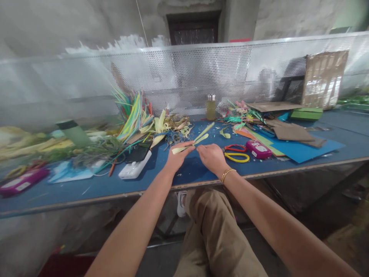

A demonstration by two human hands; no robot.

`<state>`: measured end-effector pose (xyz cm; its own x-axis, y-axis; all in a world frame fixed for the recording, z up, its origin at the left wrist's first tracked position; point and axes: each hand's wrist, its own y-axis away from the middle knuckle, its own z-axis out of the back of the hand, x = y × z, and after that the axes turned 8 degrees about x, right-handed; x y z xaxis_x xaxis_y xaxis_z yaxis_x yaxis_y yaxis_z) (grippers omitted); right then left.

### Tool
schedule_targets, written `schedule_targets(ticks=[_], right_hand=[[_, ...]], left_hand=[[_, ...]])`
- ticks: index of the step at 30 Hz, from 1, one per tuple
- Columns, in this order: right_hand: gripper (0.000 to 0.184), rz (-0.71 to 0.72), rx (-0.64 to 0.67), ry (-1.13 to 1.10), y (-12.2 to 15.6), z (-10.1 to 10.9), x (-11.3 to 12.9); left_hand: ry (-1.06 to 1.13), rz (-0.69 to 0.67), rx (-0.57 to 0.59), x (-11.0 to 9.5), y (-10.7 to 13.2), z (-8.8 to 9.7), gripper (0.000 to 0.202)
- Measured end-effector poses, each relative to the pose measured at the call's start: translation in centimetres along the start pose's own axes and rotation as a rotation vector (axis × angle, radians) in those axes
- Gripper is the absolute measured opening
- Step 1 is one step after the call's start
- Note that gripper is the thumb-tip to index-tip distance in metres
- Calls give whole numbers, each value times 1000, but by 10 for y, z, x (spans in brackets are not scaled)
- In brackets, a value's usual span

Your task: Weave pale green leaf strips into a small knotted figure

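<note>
My left hand is closed on a pale yellow-green leaf strip, thumb on top, above the blue table. The strip splits into two blades that point up and to the right. My right hand, with a gold bracelet on its wrist, is closed and pinches the same strip just right of my left thumb. Both hands hover near the table's front edge.
Red and yellow scissors and a pink box lie right of my hands. A phone on a white power bank lies left. Colored strips and husks pile behind, with a jar, blue paper and a perforated metal screen.
</note>
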<state>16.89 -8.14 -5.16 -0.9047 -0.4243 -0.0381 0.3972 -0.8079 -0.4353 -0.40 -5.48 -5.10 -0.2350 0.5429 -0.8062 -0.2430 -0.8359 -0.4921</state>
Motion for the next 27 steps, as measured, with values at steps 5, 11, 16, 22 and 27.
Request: schedule_targets(ticks=[5, 11, 16, 22, 27], right_hand=[[39, 39, 24, 14, -1, 1, 1], [39, 68, -18, -53, 1, 0, 2], [35, -49, -134, -388, 2, -1, -3], [23, -23, -89, -879, -11, -8, -6], [30, -84, -112, -701, -17, -12, 15]], left_hand=[[169, 112, -17, -2, 1, -3, 30], [194, 130, -43, 0, 0, -3, 27], [239, 116, -27, 2, 0, -4, 21], [150, 125, 3, -3, 1, -3, 11], [204, 96, -91, 6, 2, -7, 14]])
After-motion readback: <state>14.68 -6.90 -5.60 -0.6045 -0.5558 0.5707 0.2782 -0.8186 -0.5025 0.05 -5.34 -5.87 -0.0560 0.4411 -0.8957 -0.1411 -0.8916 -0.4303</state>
